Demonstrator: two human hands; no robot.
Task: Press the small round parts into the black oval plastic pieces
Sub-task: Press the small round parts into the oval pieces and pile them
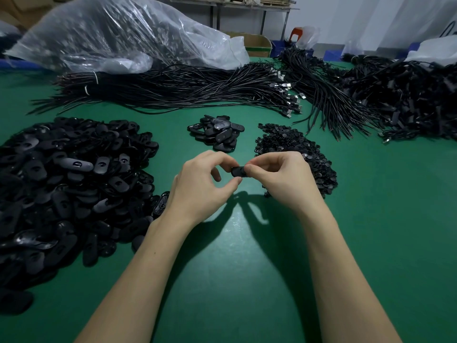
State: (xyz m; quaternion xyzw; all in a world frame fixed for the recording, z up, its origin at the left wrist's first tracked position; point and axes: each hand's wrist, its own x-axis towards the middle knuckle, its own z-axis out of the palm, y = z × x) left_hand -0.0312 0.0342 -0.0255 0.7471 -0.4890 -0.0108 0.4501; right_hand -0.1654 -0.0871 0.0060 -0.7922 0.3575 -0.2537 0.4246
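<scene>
Above the green desk point(247, 256), the left hand point(200, 184) and right hand point(279, 179) both pinch one black oval piece point(238, 171) between their fingertips. A big heap of oval pieces point(69, 184) lies left, a smaller pile point(216, 133) ahead, round parts point(291, 149) just right. Cable bundles point(178, 89) and a plastic bag point(123, 33) lie behind.

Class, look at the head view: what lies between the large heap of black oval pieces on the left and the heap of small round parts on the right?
Bare green table, and above it both hands: the left hand and right hand pinching one oval piece.
</scene>
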